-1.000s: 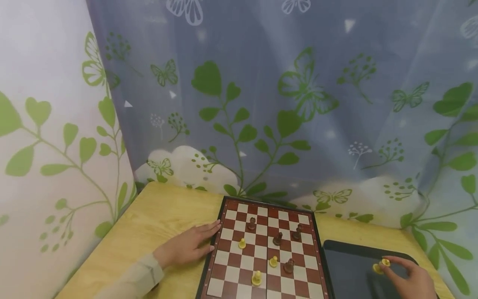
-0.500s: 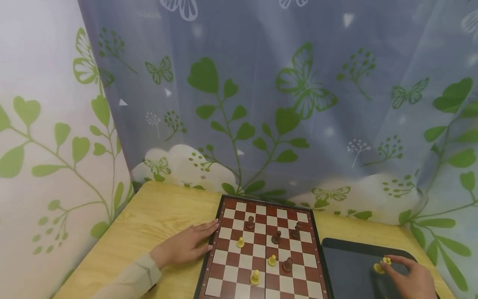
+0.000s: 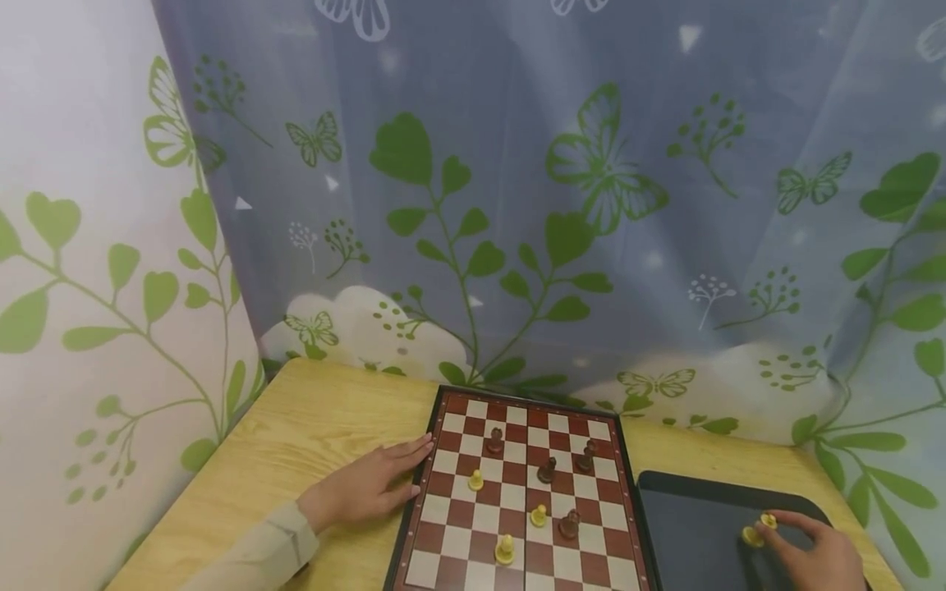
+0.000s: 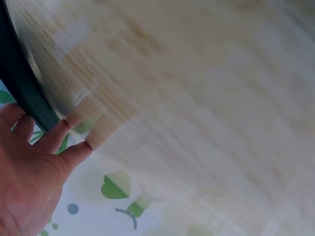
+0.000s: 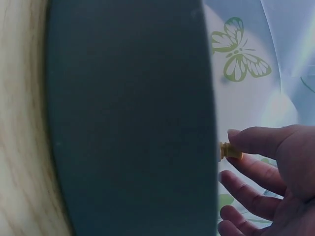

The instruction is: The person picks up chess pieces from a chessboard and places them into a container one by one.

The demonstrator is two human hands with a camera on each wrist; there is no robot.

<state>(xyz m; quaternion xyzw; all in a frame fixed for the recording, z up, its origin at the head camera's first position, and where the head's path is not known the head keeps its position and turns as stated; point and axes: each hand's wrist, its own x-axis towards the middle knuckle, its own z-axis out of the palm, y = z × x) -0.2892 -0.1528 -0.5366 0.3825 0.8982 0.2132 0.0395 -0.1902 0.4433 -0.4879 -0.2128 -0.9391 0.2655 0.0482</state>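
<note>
In the head view my right hand (image 3: 816, 554) pinches a yellow chess piece (image 3: 752, 537) between thumb and fingers, over the dark tray (image 3: 695, 525). The right wrist view shows the same chess piece (image 5: 231, 151) between thumb and forefinger at the tray's edge, other fingers loosely bent. My left hand (image 3: 362, 488) lies left of the chessboard (image 3: 443, 538), fingers extended to its black rim. Yellow pawns (image 3: 476, 481) (image 3: 538, 515) and a larger yellow piece (image 3: 505, 549) stand on the board. Several dark brown pieces, such as a knight (image 3: 547, 470), stand among them.
The board and tray lie side by side on a light wooden table (image 3: 347, 402). Behind hangs a blue-grey curtain (image 3: 502, 205) printed with leaves and butterflies. A pale printed curtain (image 3: 89, 246) closes the left side.
The head view has shifted slightly. My right hand still pinches the yellow piece over the tray and has moved a little to the right. My left hand stays beside the board; the board's pieces stand unchanged.
</note>
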